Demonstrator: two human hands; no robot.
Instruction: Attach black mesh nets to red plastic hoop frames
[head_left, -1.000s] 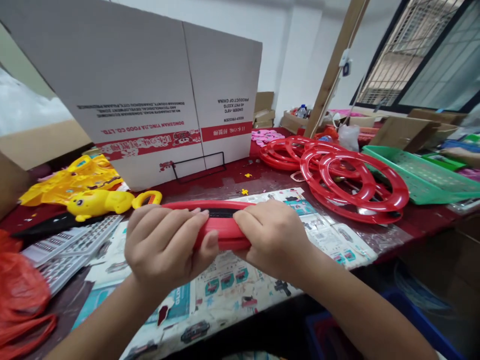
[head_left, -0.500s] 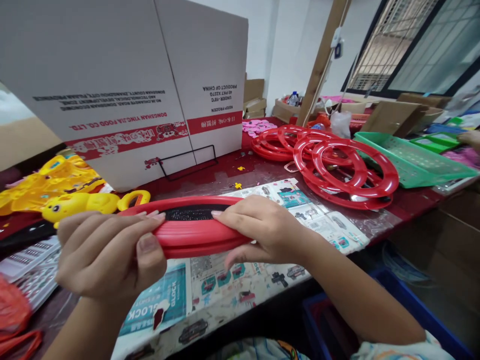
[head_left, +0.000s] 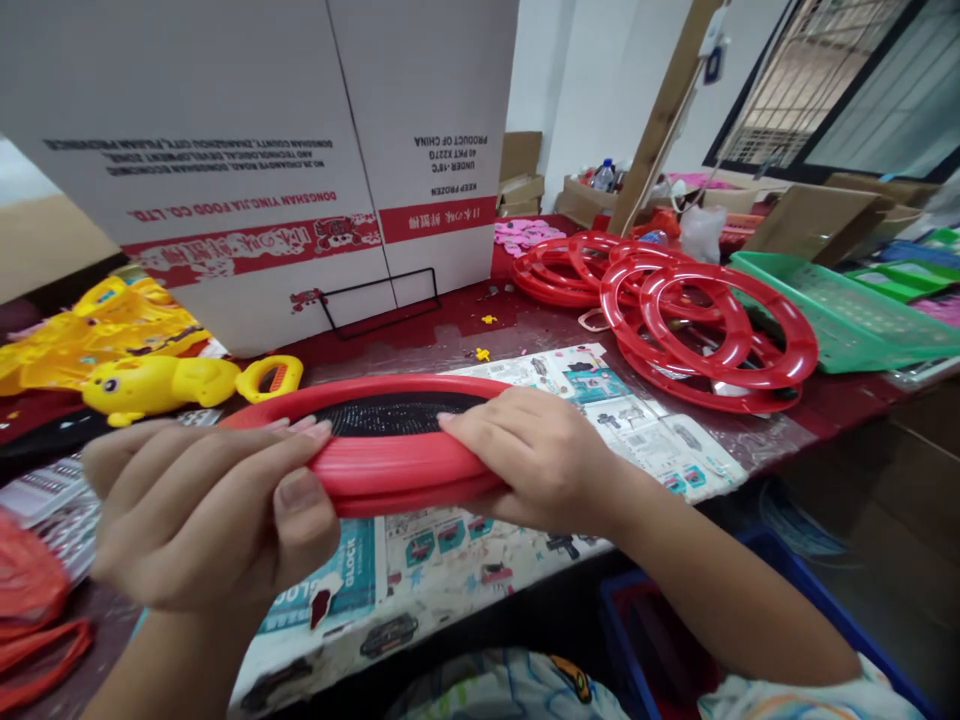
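Left hand (head_left: 202, 520) first: by it the red ring (head_left: 405, 465) is pinched, fingers laid over the rim, thumb set against the near side. Opposite, the rim is gripped by the right hand (head_left: 547, 460), fingers curled inward, its thumb mostly hidden. Across the middle, black mesh (head_left: 382, 415) is reached by fingertips from both sides.

And where is it all? The ring is held up on the near side of the white carton (head_left: 285, 110), above a printed cardboard sheet (head_left: 446, 570) spread on the table (head_left: 450, 318). By that carton, upright with its lettering upside down, the back left is blocked from sight. Right before its face, a black wire stand (head_left: 378, 281) is set. Off its left front, a yellow toy (head_left: 165, 385) is laid, with more yellow pieces (head_left: 135, 325) heaped behind. Out to the carton's right, glossy red hoops (head_left: 654, 315) are piled, and beyond them a green basket (head_left: 885, 345) is parked. Pink pieces (head_left: 527, 236) are clustered just off the carton's right edge; two small yellow bits (head_left: 482, 354) are dropped in front of that same edge. Well forward of the carton, a red plastic bag (head_left: 30, 570) is bunched at left, and a blue crate (head_left: 621, 620) is partly seen below the table's edge at right.
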